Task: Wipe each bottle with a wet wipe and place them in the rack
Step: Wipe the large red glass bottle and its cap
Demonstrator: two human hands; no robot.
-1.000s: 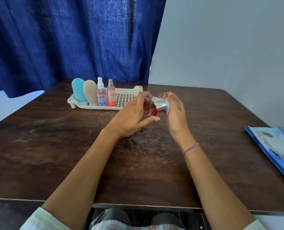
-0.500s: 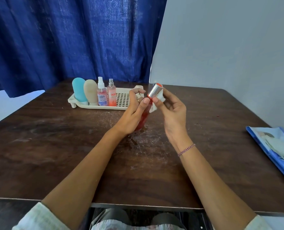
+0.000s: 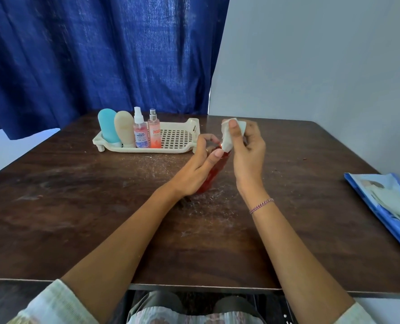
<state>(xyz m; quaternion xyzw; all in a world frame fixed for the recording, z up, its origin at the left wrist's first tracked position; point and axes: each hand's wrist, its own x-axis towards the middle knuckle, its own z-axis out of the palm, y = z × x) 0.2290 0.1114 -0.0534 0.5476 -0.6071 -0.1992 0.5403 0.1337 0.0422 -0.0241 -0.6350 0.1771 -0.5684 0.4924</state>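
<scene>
We are holding the red bottle (image 3: 214, 175) tilted over the middle of the table (image 3: 77, 206), with its base low and toward us and its top leaning away. We cannot tell whether the base is touching the wood. Our left hand (image 3: 198, 170) is closing its grip round the bottle's body, with the thumb lying along the near side and the fingers curling over by the neck. Our right hand (image 3: 247, 150) is pinching a white wet wipe (image 3: 227, 139) in its grip, between thumb and fingers. The wipe is draping over the bottle's top and hiding it.

Just beyond the left hand, a cream rack (image 3: 147, 150) is standing on the far side of the table. At its left end four bottles are standing upright in a row: a teal tube (image 3: 109, 126), a beige tube (image 3: 124, 127), a white-capped spray bottle (image 3: 140, 133) and a pink spray bottle (image 3: 154, 132).

A blue wipes pack (image 3: 386, 202) is lying at the table's right edge, well apart from both hands. A thin bracelet (image 3: 261, 205) is circling our right wrist. A blue curtain (image 3: 100, 54) is hanging behind the table.
</scene>
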